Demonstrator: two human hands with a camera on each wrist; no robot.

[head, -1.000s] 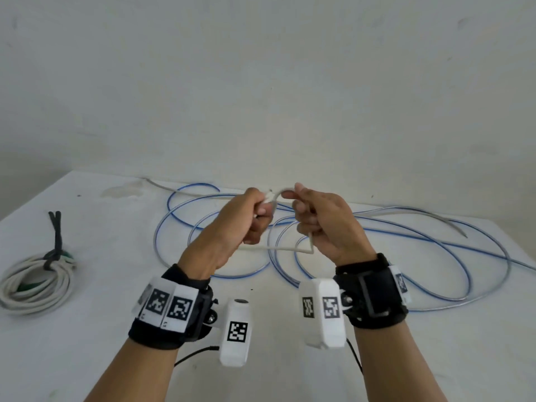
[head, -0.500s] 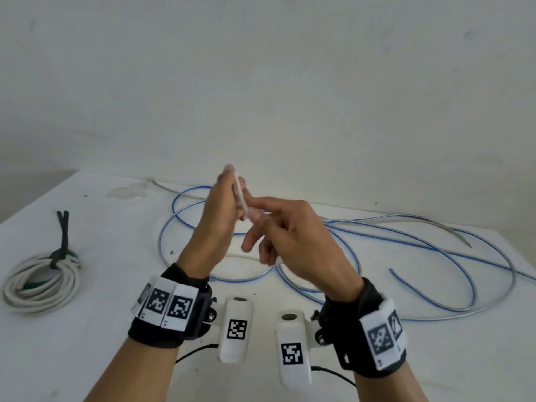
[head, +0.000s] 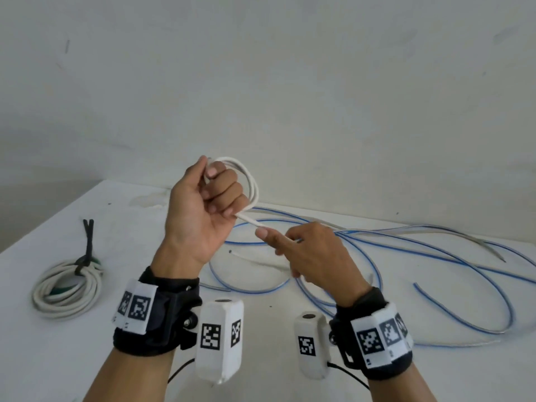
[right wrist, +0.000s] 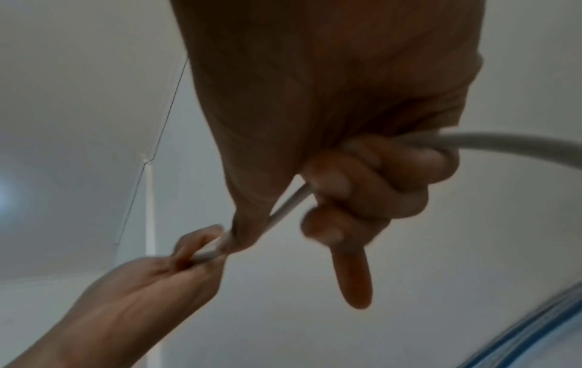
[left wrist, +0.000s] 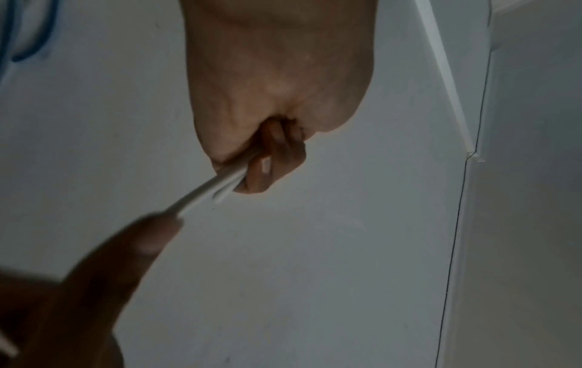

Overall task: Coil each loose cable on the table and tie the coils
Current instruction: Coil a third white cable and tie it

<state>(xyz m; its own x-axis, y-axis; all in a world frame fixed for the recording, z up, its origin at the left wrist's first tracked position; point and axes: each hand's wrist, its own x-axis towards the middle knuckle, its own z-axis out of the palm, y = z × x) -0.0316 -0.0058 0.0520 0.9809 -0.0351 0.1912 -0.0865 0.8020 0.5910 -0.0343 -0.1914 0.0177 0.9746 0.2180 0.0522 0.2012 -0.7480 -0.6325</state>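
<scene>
White tabletop against a bare pale wall; no clutter beyond cables.

Left hand raised, fingers curled tight round small loops of white cable. Half a second ago that hand pinched only a short straight length held upright; a second ago both hands were bending the cable into a first bend. Now a loop or two stands above the fist, so coiling of this cable has begun.

Right hand lower and just right of the left, pinching the same cable where it leaves the fist; the index finger sticks out in the right wrist view. It has dropped and slid out along the run, likely to feed the next turn. Free tail lies on the tabletop below the hands.

Blue cable sprawls loose across the right half, untouched. Tied white coil sits far left, bound with a dark tie: one done, one in hand, one waiting.

Writing: none readable. Wrist bands and camera housings carry only black-and-white square marker codes.
</scene>
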